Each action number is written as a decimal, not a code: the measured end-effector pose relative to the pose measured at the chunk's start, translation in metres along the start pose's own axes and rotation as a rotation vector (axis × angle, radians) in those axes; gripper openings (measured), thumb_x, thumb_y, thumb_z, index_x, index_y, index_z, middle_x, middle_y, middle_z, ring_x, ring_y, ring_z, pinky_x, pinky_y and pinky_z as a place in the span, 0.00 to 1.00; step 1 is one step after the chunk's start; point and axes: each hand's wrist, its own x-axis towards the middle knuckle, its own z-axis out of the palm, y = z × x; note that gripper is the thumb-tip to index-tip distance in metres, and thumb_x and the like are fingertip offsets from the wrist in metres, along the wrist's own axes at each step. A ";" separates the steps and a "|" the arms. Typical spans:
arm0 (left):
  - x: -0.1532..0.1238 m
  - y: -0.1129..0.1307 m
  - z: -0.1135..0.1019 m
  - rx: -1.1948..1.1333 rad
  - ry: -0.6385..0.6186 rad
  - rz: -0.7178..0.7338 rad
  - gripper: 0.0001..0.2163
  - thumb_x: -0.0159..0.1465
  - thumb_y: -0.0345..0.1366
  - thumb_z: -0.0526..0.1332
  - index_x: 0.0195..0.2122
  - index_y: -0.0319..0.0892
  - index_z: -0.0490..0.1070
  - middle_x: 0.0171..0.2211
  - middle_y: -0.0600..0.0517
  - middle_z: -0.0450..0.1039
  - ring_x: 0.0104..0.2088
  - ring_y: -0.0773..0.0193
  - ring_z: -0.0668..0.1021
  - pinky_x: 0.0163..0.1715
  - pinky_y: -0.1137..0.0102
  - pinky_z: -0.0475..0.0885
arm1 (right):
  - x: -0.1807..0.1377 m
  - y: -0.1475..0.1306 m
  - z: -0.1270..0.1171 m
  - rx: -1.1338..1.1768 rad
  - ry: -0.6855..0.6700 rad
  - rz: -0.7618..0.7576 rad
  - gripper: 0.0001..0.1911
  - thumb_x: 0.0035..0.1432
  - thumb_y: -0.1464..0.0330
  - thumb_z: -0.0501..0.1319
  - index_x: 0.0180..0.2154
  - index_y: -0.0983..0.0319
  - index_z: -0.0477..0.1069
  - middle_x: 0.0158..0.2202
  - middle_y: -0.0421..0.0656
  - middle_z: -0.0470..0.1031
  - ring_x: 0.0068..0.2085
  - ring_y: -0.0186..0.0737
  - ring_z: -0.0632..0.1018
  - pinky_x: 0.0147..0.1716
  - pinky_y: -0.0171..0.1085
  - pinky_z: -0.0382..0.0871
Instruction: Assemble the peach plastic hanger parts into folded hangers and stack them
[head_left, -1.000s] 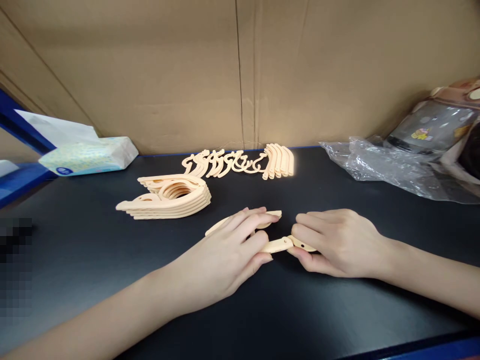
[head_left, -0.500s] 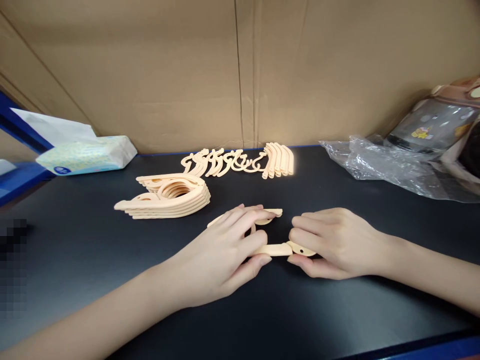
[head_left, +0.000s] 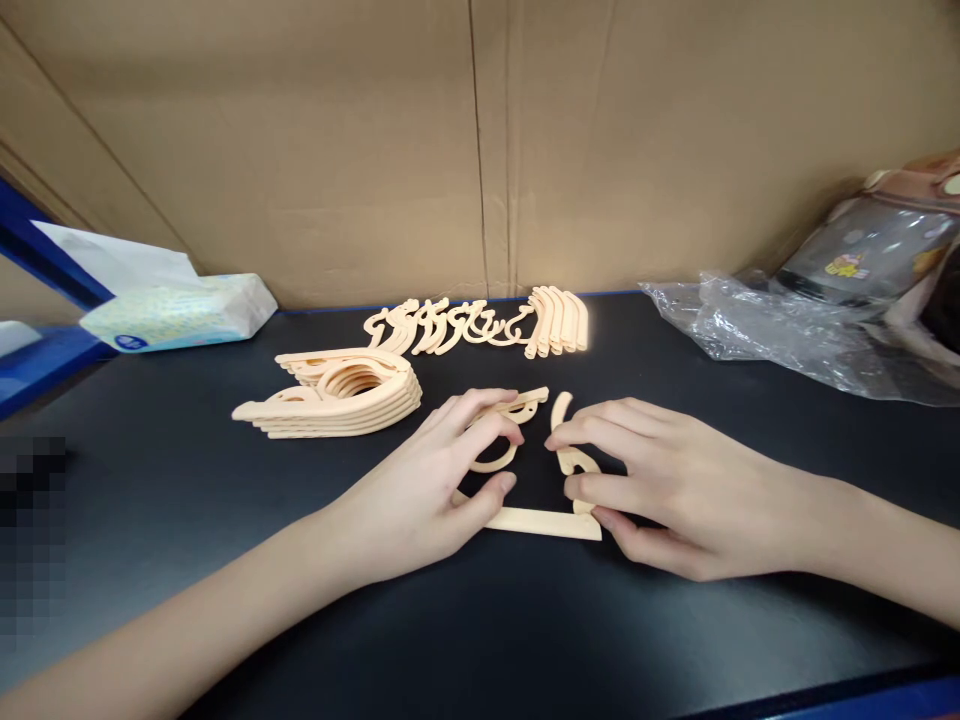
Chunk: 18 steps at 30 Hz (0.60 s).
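The hanger (head_left: 544,523) sits between both hands over the desk (head_left: 480,640). The right hand (head_left: 675,490) has a narrow grip on the hook (head_left: 568,460); whether the left hand's (head_left: 427,490) loosely curled grip holds anything is unclear.

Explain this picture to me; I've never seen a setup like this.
There is no machine here: these are a person's own bare hands, and the view comes from a camera worn on the head, looking forward and down. On the black table at left lies a stack of cream hangers. Behind it are small hooks and a group of curved strips. A tissue pack lies far left, clear plastic far right. The left hand spreads over another hanger, partly hiding it, thumb and forefinger apart. The right hand holds a curved piece at that hanger's right end.
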 end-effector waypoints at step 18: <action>0.003 0.000 0.003 0.278 0.276 0.056 0.10 0.63 0.30 0.58 0.46 0.44 0.65 0.56 0.48 0.66 0.54 0.60 0.73 0.49 0.67 0.72 | 0.001 -0.001 -0.002 0.097 -0.065 0.036 0.09 0.62 0.73 0.52 0.37 0.61 0.70 0.46 0.47 0.71 0.43 0.42 0.71 0.42 0.42 0.63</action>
